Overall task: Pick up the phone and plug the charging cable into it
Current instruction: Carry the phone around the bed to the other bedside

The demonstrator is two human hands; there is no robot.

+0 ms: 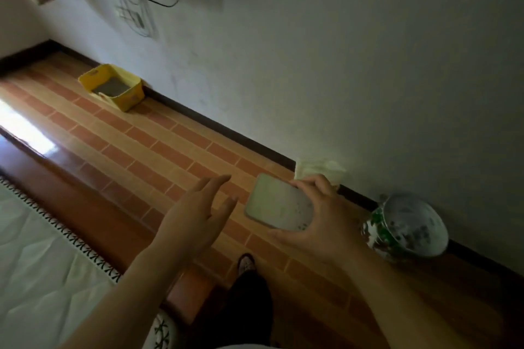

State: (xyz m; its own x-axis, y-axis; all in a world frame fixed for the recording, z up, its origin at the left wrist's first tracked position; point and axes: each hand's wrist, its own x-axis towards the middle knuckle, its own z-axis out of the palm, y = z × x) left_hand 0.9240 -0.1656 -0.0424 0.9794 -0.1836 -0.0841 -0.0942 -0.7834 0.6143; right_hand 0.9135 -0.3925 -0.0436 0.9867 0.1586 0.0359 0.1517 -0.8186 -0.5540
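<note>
over the floor [158, 150], right hand [326, 224] gripping phone [279, 202]

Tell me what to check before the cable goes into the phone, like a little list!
1. Phone picked up: ok. The phone is off the floor, in the right hand.
2. Firm hold: ok. The right hand's fingers wrap its top and bottom edges.
3. Other hand free: ok. The left hand is open and empty, beside the phone but not touching it.
4. Charging cable ready: not ok. Neither hand holds one; some wires hang on the wall far away, but I cannot tell if one is the charger.
5. Charging port found: cannot tell. The picture is too dim and blurry to show it.
</note>
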